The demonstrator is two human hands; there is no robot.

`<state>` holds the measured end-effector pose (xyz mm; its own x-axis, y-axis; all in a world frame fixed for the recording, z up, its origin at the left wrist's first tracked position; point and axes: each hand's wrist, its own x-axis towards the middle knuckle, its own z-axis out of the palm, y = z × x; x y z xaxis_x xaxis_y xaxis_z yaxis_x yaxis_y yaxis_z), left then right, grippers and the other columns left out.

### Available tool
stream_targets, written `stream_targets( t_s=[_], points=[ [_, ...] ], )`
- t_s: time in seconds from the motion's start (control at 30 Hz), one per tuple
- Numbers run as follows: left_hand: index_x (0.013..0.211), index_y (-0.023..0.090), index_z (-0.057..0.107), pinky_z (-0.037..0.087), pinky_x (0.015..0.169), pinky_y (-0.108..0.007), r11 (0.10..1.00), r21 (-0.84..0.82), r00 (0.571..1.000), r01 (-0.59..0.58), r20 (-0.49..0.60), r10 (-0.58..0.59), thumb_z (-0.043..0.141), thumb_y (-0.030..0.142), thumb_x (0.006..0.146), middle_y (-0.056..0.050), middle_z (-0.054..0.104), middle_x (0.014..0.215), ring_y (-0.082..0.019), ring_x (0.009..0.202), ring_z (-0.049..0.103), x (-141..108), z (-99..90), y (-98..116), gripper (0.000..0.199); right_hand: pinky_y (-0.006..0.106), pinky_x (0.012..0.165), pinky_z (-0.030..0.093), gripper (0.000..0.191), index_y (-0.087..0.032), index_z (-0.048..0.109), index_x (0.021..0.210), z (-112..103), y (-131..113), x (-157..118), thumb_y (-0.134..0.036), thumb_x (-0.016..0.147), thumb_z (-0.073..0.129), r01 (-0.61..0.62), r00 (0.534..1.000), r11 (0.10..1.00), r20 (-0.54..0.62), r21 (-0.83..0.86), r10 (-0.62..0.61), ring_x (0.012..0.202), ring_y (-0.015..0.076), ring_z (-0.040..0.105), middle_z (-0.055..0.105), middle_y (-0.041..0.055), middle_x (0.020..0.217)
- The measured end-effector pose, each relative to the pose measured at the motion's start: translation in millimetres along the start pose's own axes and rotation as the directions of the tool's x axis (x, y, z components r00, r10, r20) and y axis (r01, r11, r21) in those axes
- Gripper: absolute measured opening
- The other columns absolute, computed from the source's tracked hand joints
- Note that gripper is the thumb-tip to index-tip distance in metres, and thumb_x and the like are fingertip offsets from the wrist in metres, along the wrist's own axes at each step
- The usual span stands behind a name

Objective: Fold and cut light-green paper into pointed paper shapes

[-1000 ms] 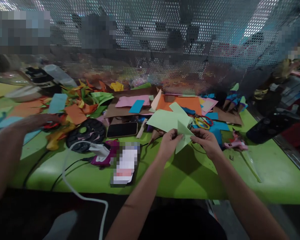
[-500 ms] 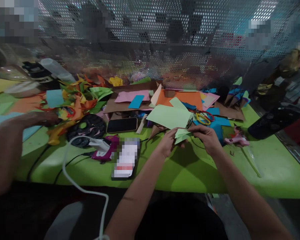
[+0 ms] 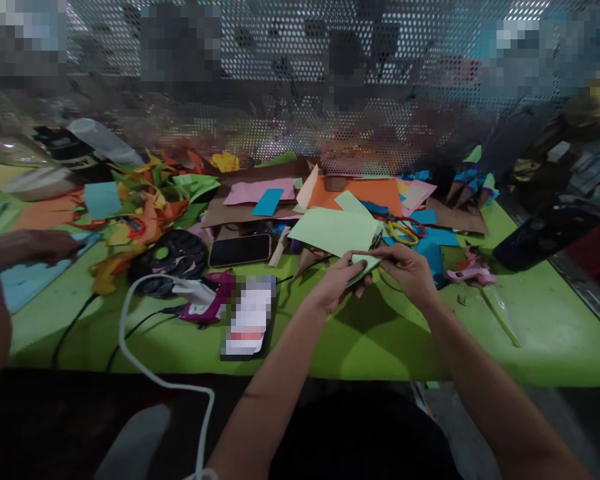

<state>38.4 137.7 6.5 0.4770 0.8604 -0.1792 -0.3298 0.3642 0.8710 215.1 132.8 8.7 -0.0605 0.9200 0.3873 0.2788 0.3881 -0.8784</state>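
Note:
A small folded piece of light green paper (image 3: 364,265) is held between my two hands above the green table (image 3: 380,347). My left hand (image 3: 339,281) grips its left side, with the thumb on top. The fingers of my right hand (image 3: 404,267) pinch its right end. Just behind my hands lies a larger light green sheet (image 3: 333,230). Scissors with yellow and red handles (image 3: 404,231) rest to the right of that sheet, near blue paper (image 3: 437,247).
Another person's hand (image 3: 45,247) is over light blue paper at the left. Phones (image 3: 240,250), a purple power strip (image 3: 207,307) with a white cable and a black round tray (image 3: 173,257) lie left of centre. A dark bottle (image 3: 535,237) lies at the right.
The green paper between my hands now looks flatter and more closed, with my left thumb over it. The other person's hand has moved left, away from the orange and yellow papers.

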Motion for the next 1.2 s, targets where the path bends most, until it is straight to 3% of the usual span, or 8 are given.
stream_targets(
  t_s=[0.07, 0.2, 0.4, 0.6, 0.8, 1.2],
  points=[
    [0.105, 0.017, 0.054, 0.033, 0.039, -0.014, 1.0, -0.003, 1.0, -0.016, -0.013, 0.016, 0.071, 0.036, 0.082, 0.003, 0.056, 0.06, -0.008, 0.048, 0.049, -0.6, 1.0, 1.2, 0.035, 0.03, 0.07, 0.045, 0.024, -0.023, 0.075, 0.098, -0.2, 0.7, 0.9, -0.023, 0.075, 0.069, -0.1, 0.995, 0.992, -0.009, 0.078, 0.101, 0.075, 0.0161, 0.059, 0.068, 0.0012, 0.081],
    [0.105, 0.018, 0.054, 0.026, 0.041, -0.013, 1.0, -0.009, 1.0, -0.024, -0.01, 0.024, 0.073, 0.037, 0.08, 0.003, 0.055, 0.062, -0.006, 0.048, 0.044, -1.1, 2.8, 4.1, 0.037, 0.027, 0.061, 0.042, 0.02, -0.019, 0.072, 0.083, -0.5, 1.1, 3.5, -0.03, 0.066, 0.075, -0.242, 0.966, 0.94, -0.027, 0.239, 0.256, 0.065, 0.014, 0.055, 0.066, 0.0001, 0.07],
    [0.101, 0.018, 0.054, 0.025, 0.044, -0.013, 1.0, 0.0, 0.999, -0.022, -0.032, 0.022, 0.076, 0.034, 0.077, 0.004, 0.052, 0.064, -0.005, 0.051, 0.043, -1.8, 4.6, 4.3, 0.037, 0.028, 0.062, 0.046, 0.02, -0.02, 0.074, 0.076, 0.0, -1.6, 5.3, -0.031, 0.06, 0.08, -0.277, 0.95, 0.891, -0.039, 0.36, 0.311, 0.064, 0.0143, 0.058, 0.068, 0.0008, 0.067],
    [0.104, 0.019, 0.056, 0.031, 0.049, -0.013, 0.998, 0.015, 0.996, -0.056, -0.072, 0.057, 0.077, 0.034, 0.076, 0.004, 0.052, 0.072, -0.006, 0.059, 0.047, -2.9, 4.6, 5.6, 0.038, 0.031, 0.069, 0.051, 0.032, -0.022, 0.078, 0.091, -6.1, -4.0, 7.0, -0.042, 0.067, 0.079, -0.326, 0.939, 0.836, 0.051, 0.442, 0.339, 0.068, 0.0144, 0.062, 0.073, 0.0031, 0.083],
    [0.107, 0.021, 0.059, 0.03, 0.048, -0.014, 0.996, 0.079, 0.997, -0.031, -0.073, 0.036, 0.077, 0.041, 0.076, 0.003, 0.053, 0.074, -0.007, 0.062, 0.051, -3.5, 3.2, 4.6, 0.041, 0.027, 0.06, 0.043, 0.03, -0.019, 0.074, 0.073, -6.6, -4.5, 7.0, -0.048, 0.066, 0.08, -0.323, 0.945, 0.899, 0.041, 0.297, 0.326, 0.061, 0.0132, 0.055, 0.064, 0.0, 0.064],
    [0.108, 0.019, 0.055, 0.028, 0.044, -0.014, 0.988, 0.135, 0.994, -0.072, -0.073, 0.083, 0.074, 0.044, 0.078, 0.002, 0.055, 0.065, -0.008, 0.057, 0.05, -1.6, 4.3, 1.7, 0.043, 0.026, 0.051, 0.032, 0.031, -0.018, 0.069, 0.069, -0.9, -4.8, 3.2, -0.048, 0.071, 0.075, -0.244, 0.968, 0.967, -0.044, 0.067, 0.247, 0.054, 0.0118, 0.044, 0.058, -0.001, 0.058]
  ],
)
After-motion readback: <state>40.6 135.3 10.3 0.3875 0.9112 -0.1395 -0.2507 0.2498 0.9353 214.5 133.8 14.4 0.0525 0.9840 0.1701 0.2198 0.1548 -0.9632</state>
